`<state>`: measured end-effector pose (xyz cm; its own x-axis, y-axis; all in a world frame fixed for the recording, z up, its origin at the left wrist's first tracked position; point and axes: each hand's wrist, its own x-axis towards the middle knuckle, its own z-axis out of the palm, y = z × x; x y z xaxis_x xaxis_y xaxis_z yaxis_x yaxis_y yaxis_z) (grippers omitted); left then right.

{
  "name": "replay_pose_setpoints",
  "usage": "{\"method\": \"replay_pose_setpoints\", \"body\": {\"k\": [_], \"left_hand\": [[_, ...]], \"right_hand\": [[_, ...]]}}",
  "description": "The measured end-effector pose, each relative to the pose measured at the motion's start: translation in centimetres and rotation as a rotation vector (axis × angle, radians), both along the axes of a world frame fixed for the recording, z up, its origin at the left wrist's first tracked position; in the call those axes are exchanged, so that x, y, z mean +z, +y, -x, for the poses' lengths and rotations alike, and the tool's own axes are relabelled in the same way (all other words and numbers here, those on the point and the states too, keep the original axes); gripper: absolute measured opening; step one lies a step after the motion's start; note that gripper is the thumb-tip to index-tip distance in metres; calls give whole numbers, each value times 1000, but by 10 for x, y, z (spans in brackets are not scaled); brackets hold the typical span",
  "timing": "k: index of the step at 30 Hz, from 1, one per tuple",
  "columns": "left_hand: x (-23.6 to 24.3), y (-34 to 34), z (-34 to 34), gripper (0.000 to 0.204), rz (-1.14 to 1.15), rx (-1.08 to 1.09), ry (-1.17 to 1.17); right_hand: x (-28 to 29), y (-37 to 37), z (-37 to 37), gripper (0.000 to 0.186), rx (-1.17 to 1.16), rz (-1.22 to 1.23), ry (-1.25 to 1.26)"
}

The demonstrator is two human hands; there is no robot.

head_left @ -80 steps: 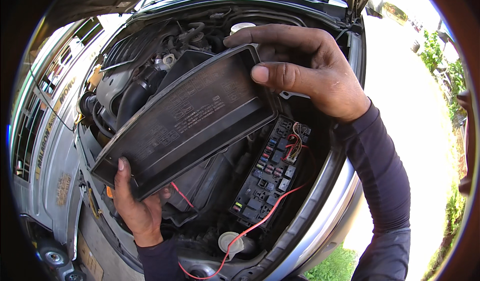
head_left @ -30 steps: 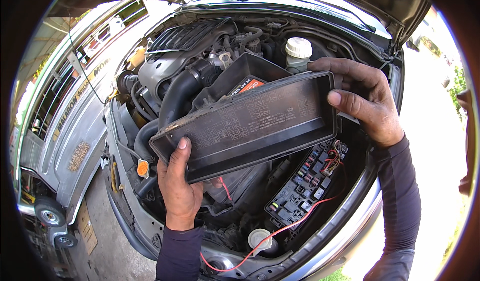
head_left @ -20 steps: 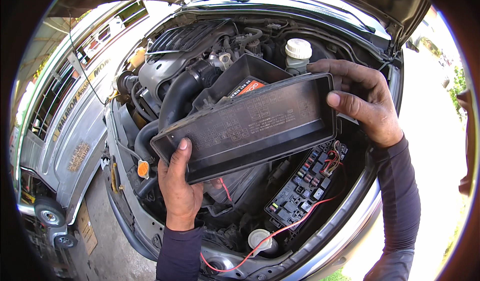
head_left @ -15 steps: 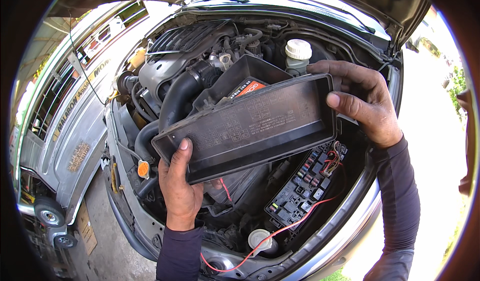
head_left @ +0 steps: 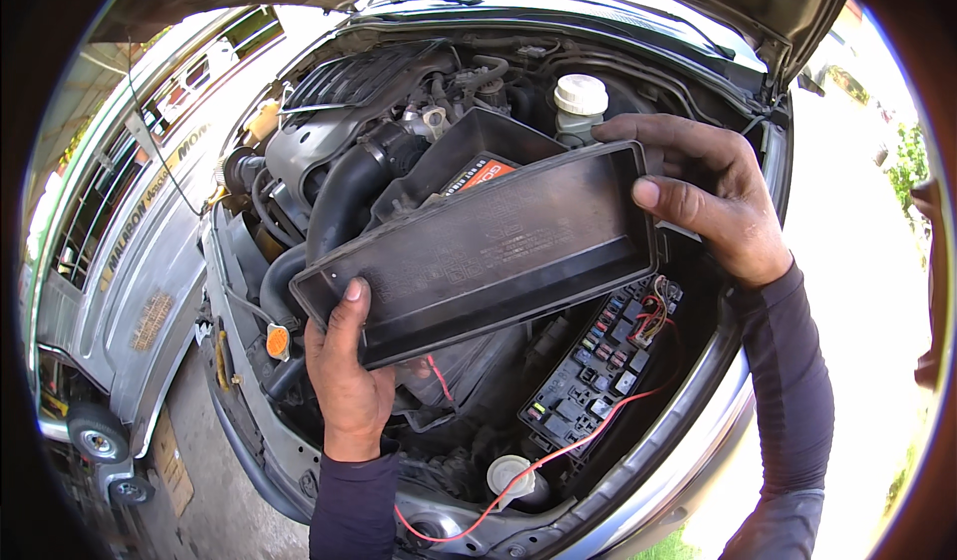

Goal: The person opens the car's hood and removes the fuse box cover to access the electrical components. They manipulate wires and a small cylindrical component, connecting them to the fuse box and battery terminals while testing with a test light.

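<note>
Above the engine bay I hold a long black plastic fuse box cover [head_left: 469, 261], its hollow inside with moulded markings facing me. My left hand [head_left: 347, 385] grips its lower left corner, thumb over the rim and the fingers behind it. At the upper right end my right hand [head_left: 713, 196] has the edge between thumb and fingers. Below the cover's right end sits the uncovered fuse box [head_left: 588, 380], filled with coloured fuses and relays. A thin red wire [head_left: 558, 452] runs from the fuse box toward my left wrist; a short red length also shows beside that hand.
Behind the cover is a battery with an orange label [head_left: 490, 173]. Around it are a white-capped reservoir [head_left: 580, 96], a black air hose [head_left: 344, 201], an orange radiator cap [head_left: 277, 342] and a pale filler cap [head_left: 510, 474]. A silver vehicle [head_left: 150, 261] stands at left.
The cover has tipped slightly, so its markings catch the light differently. Both hands keep their hold, and the whole view has shifted a little.
</note>
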<state>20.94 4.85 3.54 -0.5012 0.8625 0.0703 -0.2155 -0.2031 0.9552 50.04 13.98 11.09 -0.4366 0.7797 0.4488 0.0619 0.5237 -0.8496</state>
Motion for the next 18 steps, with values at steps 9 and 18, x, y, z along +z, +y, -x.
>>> {"method": "replay_pose_setpoints", "body": {"k": [9, 18], "left_hand": [[1, -1, -2, 37, 4, -9, 19], [1, -1, -5, 36, 15, 10, 28]], "right_hand": [[-8, 4, -4, 49, -19, 36, -13], [-12, 4, -2, 45, -32, 38, 41]]}}
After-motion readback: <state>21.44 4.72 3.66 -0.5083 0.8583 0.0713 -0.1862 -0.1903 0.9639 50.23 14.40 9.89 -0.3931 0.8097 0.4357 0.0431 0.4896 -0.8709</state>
